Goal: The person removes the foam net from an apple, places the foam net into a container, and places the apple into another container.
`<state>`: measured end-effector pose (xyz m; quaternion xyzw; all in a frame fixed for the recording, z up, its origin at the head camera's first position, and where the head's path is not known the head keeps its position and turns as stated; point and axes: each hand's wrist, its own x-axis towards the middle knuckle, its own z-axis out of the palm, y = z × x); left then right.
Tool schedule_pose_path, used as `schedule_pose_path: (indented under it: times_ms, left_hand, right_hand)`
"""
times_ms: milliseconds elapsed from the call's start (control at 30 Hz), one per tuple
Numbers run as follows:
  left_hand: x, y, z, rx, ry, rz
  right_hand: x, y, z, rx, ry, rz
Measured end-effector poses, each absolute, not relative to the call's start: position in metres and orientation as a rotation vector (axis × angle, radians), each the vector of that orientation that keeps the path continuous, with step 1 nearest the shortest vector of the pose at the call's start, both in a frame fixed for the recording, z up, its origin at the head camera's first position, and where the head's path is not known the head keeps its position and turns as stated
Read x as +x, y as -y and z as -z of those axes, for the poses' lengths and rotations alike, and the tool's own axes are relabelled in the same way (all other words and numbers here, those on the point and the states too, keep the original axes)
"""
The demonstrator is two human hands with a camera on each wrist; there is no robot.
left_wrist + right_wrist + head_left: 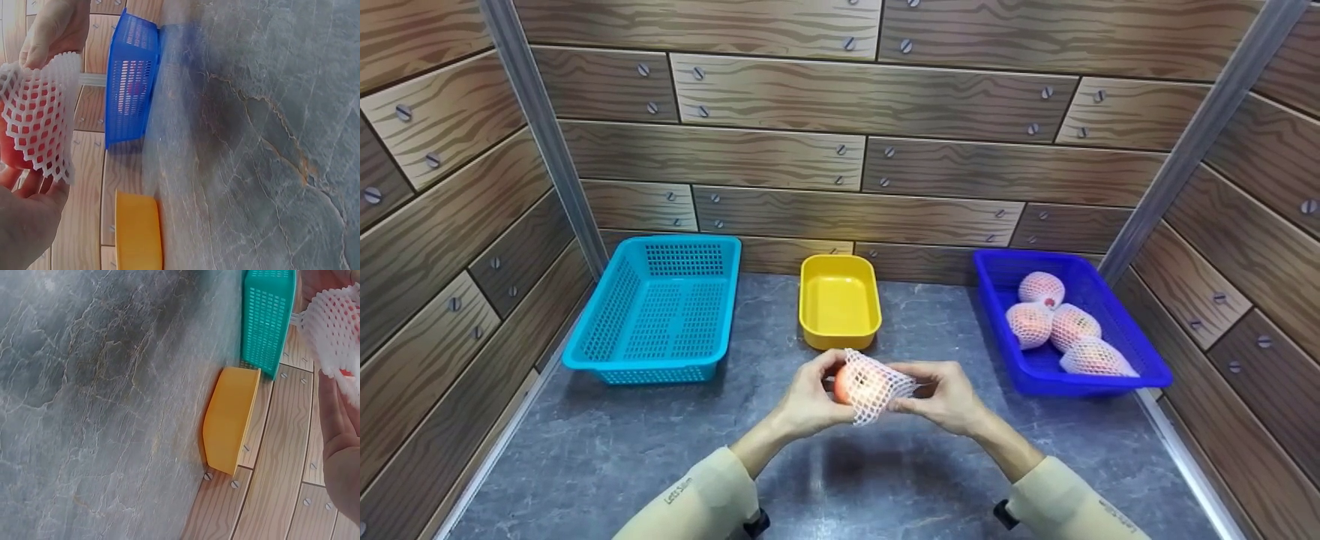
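Note:
Above the table, in front of the yellow tub, a red apple (842, 386) sits partly inside a white foam fruit net (883, 391). My left hand (808, 401) grips the apple's bare left side, thumb below and fingers above. On the other side, my right hand (949, 397) pinches the gathered end of the net between thumb and fingers. Seen in the left wrist view, the net (42, 109) covers most of the apple, whose red skin (11, 149) shows at its open edge. The right wrist view shows the net (332, 334) beside the right fingers.
A yellow tub (840, 341) stands at the middle back. To the left is a turquoise perforated basket (652, 365) with nothing in it. On the right, a blue basket (1140, 330) holds several netted fruits (1075, 326). Wood-patterned walls (780, 157) enclose the grey table (660, 442).

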<state>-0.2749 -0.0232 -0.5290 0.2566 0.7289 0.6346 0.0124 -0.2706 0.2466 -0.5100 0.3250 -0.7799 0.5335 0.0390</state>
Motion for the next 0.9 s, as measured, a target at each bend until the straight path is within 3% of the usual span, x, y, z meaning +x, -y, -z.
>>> schedule_pose_path:
  times_ms: [900]
  left_hand:
    - [-0.282,0.047,0.519,0.756,-2.398,-1.991]
  right_hand:
    - [-0.27,-0.245,0.509,0.808,2.167,-1.609]
